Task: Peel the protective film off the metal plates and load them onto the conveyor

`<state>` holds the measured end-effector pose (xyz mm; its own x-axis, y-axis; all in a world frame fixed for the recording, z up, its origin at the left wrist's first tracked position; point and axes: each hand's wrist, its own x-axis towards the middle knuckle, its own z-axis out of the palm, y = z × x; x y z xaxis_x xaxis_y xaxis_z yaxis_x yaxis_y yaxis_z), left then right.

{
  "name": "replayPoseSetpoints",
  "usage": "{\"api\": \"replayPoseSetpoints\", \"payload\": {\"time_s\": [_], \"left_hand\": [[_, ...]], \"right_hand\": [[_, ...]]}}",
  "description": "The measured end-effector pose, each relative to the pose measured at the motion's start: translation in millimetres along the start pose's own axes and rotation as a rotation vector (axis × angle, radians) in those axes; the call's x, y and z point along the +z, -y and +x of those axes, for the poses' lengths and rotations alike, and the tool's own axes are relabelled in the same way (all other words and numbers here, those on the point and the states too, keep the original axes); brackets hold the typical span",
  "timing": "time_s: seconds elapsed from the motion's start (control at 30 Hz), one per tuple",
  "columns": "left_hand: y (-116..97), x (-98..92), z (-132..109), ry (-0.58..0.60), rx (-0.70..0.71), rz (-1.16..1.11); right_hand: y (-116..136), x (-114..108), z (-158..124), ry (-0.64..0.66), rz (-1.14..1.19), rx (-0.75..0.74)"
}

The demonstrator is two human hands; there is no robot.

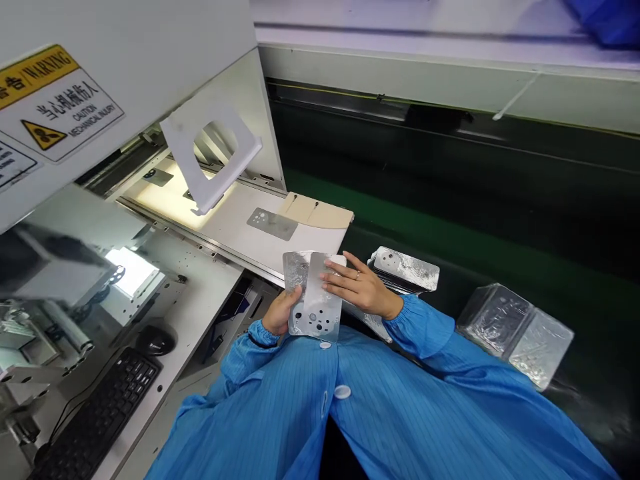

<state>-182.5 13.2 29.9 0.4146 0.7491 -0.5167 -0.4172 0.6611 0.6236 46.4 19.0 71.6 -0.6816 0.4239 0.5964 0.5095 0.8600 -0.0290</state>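
Two thin metallic plates are held in front of my body, partly overlapping. My left hand [283, 312] grips the left plate [297, 270] at its lower left edge, thumb on top. My right hand [359, 287] lies with its fingers across the upper face of the right plate [320, 297], which has several round holes near its bottom end. The right hand's thumb is at the top edge. Another plate with holes [273, 224] rests on the white machine bed beyond my hands.
Stacks of plates [407, 268] and wrapped plates [543, 343] lie on the dark surface to the right. A machine with a white angled frame [220, 190], a lit panel, a keyboard [107, 407] and a mouse [155, 340] are at the left.
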Motion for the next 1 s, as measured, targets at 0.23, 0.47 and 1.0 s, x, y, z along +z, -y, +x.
{"api": "replayPoseSetpoints", "payload": {"time_s": [0.23, 0.47, 1.0], "left_hand": [[13.0, -1.0, 3.0, -0.132, -0.046, -0.018], [27.6, 4.0, 2.9, -0.073, -0.121, -0.102], [33.3, 50.4, 4.9, -0.017, -0.042, 0.034]], "right_hand": [[4.9, -14.2, -37.2, -0.120, -0.043, 0.141], [7.4, -24.6, -72.7, -0.175, -0.057, 0.269], [10.8, -27.0, -69.1, -0.104, 0.049, 0.165]]}}
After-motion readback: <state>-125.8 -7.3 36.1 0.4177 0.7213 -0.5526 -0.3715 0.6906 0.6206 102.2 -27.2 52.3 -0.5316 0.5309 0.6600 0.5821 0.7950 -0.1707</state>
